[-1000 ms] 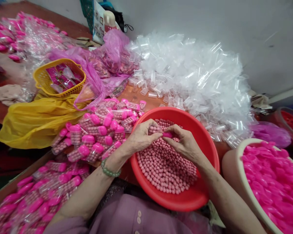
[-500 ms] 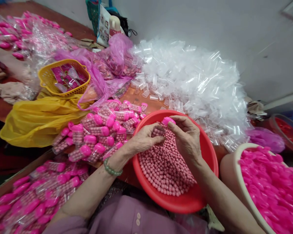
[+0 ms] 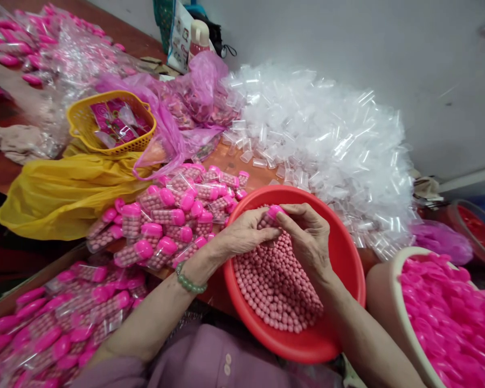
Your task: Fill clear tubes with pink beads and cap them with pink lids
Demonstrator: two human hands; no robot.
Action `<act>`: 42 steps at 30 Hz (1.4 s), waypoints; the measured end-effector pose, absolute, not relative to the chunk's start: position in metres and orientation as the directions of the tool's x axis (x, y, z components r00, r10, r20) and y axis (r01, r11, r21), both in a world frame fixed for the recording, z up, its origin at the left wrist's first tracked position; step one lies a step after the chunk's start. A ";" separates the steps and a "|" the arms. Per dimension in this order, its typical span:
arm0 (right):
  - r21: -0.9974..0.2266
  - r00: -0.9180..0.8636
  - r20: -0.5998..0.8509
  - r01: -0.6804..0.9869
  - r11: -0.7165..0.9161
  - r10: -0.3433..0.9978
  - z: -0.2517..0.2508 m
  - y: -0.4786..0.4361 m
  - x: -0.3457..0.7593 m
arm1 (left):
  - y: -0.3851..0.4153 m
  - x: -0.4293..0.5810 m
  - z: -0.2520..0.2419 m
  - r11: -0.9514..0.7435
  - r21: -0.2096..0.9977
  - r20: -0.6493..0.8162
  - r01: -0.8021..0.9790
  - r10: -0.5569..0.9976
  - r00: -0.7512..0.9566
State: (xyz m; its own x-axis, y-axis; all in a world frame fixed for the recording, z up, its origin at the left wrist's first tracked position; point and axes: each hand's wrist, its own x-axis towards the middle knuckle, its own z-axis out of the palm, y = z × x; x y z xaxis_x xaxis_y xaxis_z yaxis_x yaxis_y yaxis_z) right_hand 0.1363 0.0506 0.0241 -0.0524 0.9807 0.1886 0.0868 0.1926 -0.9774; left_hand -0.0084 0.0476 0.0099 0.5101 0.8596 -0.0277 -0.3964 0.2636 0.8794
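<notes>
Over a red basin [image 3: 353, 269] of pink beads [image 3: 275, 285], my left hand [image 3: 246, 233] is closed round a small clear container of beads [image 3: 263, 221], mostly hidden by the fingers. A bright pink cap [image 3: 275, 211] sits at the container's mouth; whether it is fully seated cannot be made out. My right hand [image 3: 309, 234] pinches this cap between thumb and fingers. Left of the basin lies a pile of capped, bead-filled containers [image 3: 170, 217].
Empty clear containers [image 3: 323, 124] are heaped behind the basin. A cream bucket [image 3: 382, 285] of pink caps stands at right. Further left are a yellow basket [image 3: 81, 116], a yellow bag [image 3: 64, 194], a pink bag [image 3: 206, 81] and more filled containers [image 3: 56, 323].
The pink cap in my right hand has come down onto the container in my left hand. Both hands are now closer together. A person's hand at the far left has left the view.
</notes>
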 end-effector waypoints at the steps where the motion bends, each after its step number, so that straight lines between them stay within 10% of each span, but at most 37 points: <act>1: -0.974 -0.057 0.193 0.114 0.198 0.980 0.025 0.051 0.137 | 0.048 -0.009 0.010 0.267 0.880 -0.032 -0.393 0.858 0.513; 9: -0.877 -0.274 0.274 0.323 0.357 0.922 0.034 0.056 0.149 | 0.049 -0.017 0.005 0.233 0.898 0.014 -0.372 0.831 0.556; 20: -0.045 -0.665 0.437 0.656 0.754 0.605 0.029 0.053 0.144 | 0.049 -0.016 0.001 0.396 0.751 -0.051 -0.528 0.832 0.552; 42: 0.105 -0.702 0.524 0.614 0.782 0.481 0.020 0.060 0.142 | 0.056 -0.007 -0.004 0.433 0.684 -0.107 -0.587 0.856 0.506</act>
